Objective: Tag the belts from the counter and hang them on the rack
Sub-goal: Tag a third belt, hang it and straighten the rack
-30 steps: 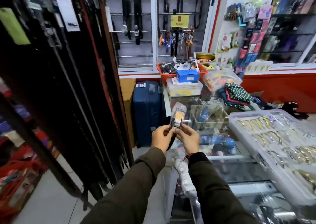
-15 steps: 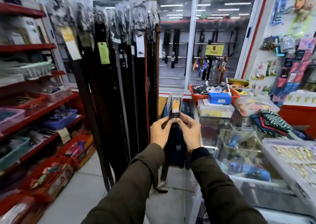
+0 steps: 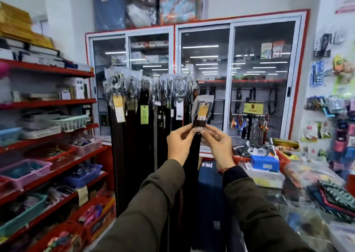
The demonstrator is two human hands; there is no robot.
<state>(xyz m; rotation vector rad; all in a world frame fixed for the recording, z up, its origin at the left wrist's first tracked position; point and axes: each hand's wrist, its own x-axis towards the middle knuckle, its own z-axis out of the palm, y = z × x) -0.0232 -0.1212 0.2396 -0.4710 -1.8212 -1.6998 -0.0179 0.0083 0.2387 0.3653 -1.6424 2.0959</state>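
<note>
I hold a dark belt (image 3: 193, 155) upright in front of me, its strap hanging down between my arms. Its buckle end is wrapped in clear plastic and carries a yellow tag (image 3: 202, 111). My left hand (image 3: 179, 146) pinches the belt just below the buckle from the left. My right hand (image 3: 217, 146) pinches it from the right at the same height. Behind the belt stands the rack (image 3: 149, 101), with several dark belts hanging from it in plastic sleeves with tags. The held buckle sits level with the rack's right end.
Red shelves with plastic baskets (image 3: 25, 167) line the left side. A blue suitcase (image 3: 209, 203) stands on the floor below my hands. The glass counter (image 3: 284, 198) at right carries a blue box (image 3: 264, 163), a red basket and folded cloth. Glass-door cabinets (image 3: 230, 78) fill the back wall.
My view has swung up and left from the counter toward the rack. Both hands have lifted the belt higher, and its buckle end is now level with the hanging belts.
</note>
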